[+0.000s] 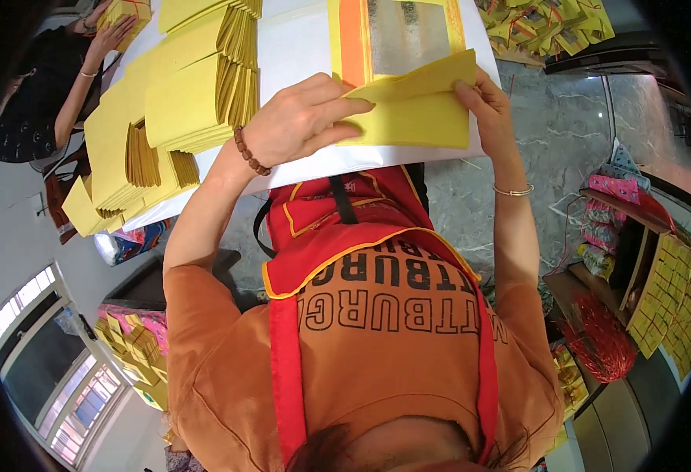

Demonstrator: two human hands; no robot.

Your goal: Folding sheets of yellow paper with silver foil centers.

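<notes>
A yellow paper sheet (416, 118) is folded over at the table's near edge, its upper flap raised and slanting up to the right. My right hand (487, 110), with a thin bangle on its wrist, pinches the flap's right end. At the left end, the bent fingers of my left hand (306, 118) close round the paper's edge; a brown bead bracelet circles that wrist. Just beyond lies a yellow sheet with an orange band and a silver foil rectangle (408, 35), partly covered by the flap.
Stacks of folded yellow paper (192, 98) fan across the left of the white table (290, 27). Another person's hand (113, 35) rests on a yellow bundle at the far left. A yellow heap (546, 23) lies far right. Red strands (601, 338) hang at the right.
</notes>
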